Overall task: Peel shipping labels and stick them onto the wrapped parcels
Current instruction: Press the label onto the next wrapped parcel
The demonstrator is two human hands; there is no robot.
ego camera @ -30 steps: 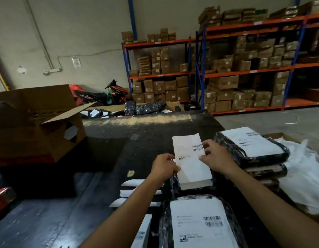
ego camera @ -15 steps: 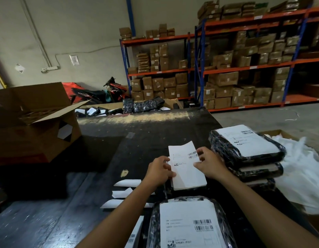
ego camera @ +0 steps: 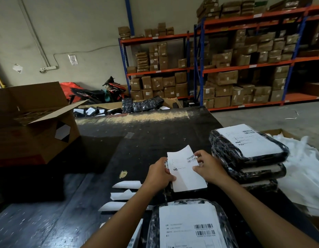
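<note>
Both hands hold one shipping label (ego camera: 186, 171) above the dark tabletop (ego camera: 137, 140). The left hand (ego camera: 159, 173) has its fingers clamped on the label's left edge, and the right hand (ego camera: 209, 167) pinches its right edge near the barcode. Right of the label stands a stack of wrapped parcels (ego camera: 248, 154). Nearer the person than the label lies another labelled parcel (ego camera: 189, 224). Left of the label lie white paper strips (ego camera: 123, 194).

Dim warehouse; pale wall (ego camera: 65, 33); orange-and-blue shelving (ego camera: 244, 67) full of brown boxes; grey concrete floor (ego camera: 262, 117); parked motorbike (ego camera: 99, 93)
</note>
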